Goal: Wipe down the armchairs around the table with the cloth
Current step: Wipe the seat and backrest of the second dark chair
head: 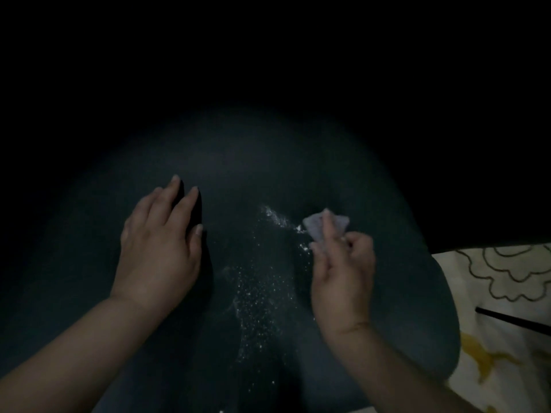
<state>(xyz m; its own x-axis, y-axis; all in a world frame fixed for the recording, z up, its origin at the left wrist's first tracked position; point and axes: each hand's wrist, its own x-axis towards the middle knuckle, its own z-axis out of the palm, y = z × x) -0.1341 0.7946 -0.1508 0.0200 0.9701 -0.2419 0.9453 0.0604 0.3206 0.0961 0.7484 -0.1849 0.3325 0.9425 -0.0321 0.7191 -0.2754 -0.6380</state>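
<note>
A dark teal armchair seat point(244, 162) fills most of the dim head view. White crumbs or dust point(256, 293) are scattered down its middle, with a denser streak by the cloth. My left hand point(158, 242) lies flat on the cushion to the left, fingers slightly spread, holding nothing. To the right, my right hand point(343, 269) pinches a small pale purple cloth point(322, 225) and presses it on the seat at the upper end of the dust.
A light fabric with a brown scalloped pattern and yellow patches point(507, 293) lies at the right edge, crossed by a thin black rod point(512, 320). Everything beyond the seat is black and unreadable.
</note>
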